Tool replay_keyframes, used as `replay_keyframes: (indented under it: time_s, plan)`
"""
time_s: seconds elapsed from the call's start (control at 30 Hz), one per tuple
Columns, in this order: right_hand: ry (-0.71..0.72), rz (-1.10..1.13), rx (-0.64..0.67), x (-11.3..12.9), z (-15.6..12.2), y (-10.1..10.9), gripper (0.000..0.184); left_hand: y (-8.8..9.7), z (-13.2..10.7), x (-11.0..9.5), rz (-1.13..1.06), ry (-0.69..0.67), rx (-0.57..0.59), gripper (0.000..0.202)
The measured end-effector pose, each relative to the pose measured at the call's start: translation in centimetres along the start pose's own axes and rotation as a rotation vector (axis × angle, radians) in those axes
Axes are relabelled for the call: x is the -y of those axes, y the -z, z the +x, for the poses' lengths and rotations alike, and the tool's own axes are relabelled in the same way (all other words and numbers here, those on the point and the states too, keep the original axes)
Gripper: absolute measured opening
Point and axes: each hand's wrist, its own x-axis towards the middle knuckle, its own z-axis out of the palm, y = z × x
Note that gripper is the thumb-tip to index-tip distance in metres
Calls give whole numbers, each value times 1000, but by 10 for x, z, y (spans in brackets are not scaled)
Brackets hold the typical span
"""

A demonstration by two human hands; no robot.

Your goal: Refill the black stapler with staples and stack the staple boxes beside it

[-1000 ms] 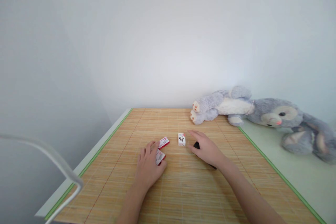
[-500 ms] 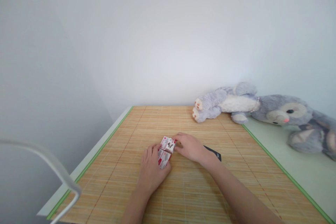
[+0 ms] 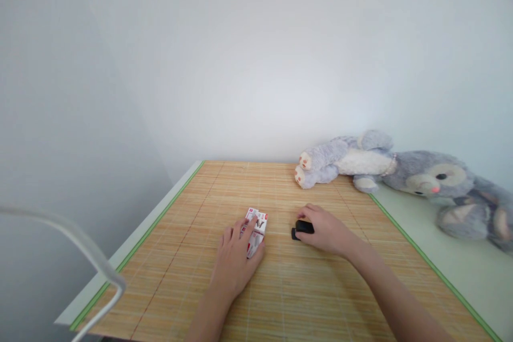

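My left hand lies palm down on the bamboo mat, fingers stretched over a cluster of small white and red boxes; its fingertips rest on them. To the right, my right hand is curled over a small black object on the mat, thumb and fingers closed on it. The black object's far end is hidden under that hand. The two hands are about a hand's width apart.
A grey and white plush rabbit lies on its side at the back right, partly on the pale green table surface. A white wall rises behind the mat. A blurred white curved bar crosses the lower left corner.
My right hand carried the small white box leftward and set it with the other boxes by my left hand, then moved back right onto the black object. My left hand stayed over the boxes.
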Motion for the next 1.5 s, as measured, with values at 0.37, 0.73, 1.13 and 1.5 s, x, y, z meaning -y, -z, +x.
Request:
replay_keyframes:
  time_s: [0.37,0.73,1.13,1.5]
  plan:
    - [-311,197,-106,14,-21,-35,38,-5,0,-5,14,11,-64,51]
    - [-57,471,-15,56,-23,-67,39,-7,0,-9,44,22,-83,49]
    - [170,223,-36,89,-1,-92,30,7,-14,48,135,52,-168,47]
    - [150,213,-98,89,-3,-102,27,2,-11,49,186,24,-165,49]
